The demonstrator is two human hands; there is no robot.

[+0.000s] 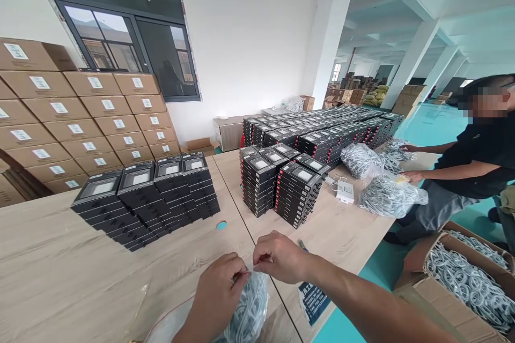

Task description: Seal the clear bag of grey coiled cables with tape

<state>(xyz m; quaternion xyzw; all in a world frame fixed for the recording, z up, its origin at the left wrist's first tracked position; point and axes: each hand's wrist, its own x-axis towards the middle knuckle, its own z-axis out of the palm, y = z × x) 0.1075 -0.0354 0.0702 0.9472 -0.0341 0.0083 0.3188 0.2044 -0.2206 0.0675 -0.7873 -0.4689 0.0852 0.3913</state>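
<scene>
A clear plastic bag of pale coiled cables (254,303) is held at the near edge of the desk (177,265), its upper edge pinched between the thumb and fingers of the left hand (217,292); the grip of the right hand (281,257) is likewise closed on that edge, just beside the left. A dark blue printed sheet (314,303) is partly covered by the right forearm. Beyond the hands, flat black boxes are piled in a stepped block (148,206) to the left and in shorter stacks (277,185) near the middle, with long rows of similar boxes (322,128) set behind. A white device (345,192) is placed beside the middle stacks, near further bagged cables (388,196). One of those bags is touched by a co-worker (478,155) standing at the right. More coiled cables are contained in an open carton (450,308) below, and labelled brown cartons (94,118) are stacked against the wall.
</scene>
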